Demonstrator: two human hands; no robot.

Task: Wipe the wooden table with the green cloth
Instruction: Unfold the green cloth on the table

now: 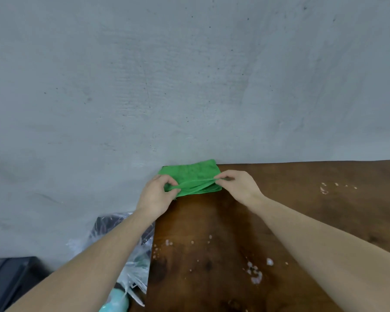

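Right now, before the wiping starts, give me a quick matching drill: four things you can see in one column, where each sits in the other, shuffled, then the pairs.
Things:
1. green cloth
2. white crumbs
3. plastic bag
4. left hand

Places:
A. off the table's left edge, down low
B. at the table's far left corner, against the grey wall
C. pinching the cloth's left end
D. scattered on the wooden table, nearer the camera than the cloth

Pairs: 1-B, 2-D, 3-A, 4-C. The right hand pinches the cloth's other end.
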